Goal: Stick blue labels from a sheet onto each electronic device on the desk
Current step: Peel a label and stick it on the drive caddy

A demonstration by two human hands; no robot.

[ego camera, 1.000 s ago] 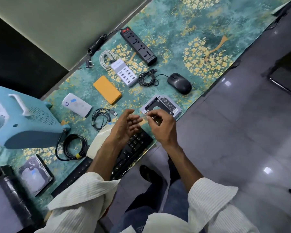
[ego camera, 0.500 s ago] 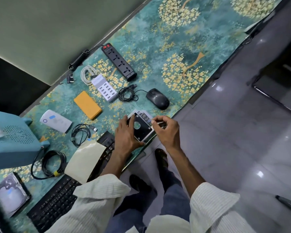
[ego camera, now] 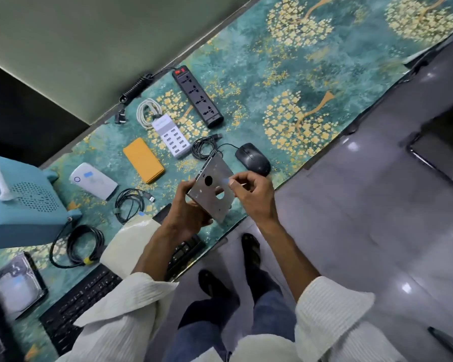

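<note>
Gripping caddy (ego camera: 207,197) in curled left fingers (ego camera: 188,186), tilted to bare flat metal; pinching blue label (ego camera: 225,181) at its face with right fingers (ego camera: 242,178).

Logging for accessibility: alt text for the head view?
The left hand holds a metal caddy tilted over a teal mat; the right hand pinches a blue label at the caddy's face. A mouse, power strip and keyboard lie on the mat.

Soft, even indoor light falls from overhead, and small white glare spots dot the glossy floor (ego camera: 377,231) at right. Shadows are faint. Wide-angle bending curves the table (ego camera: 324,61) edge. The lower left corner, around the keyboard (ego camera: 71,309), is smeared and soft.
</note>
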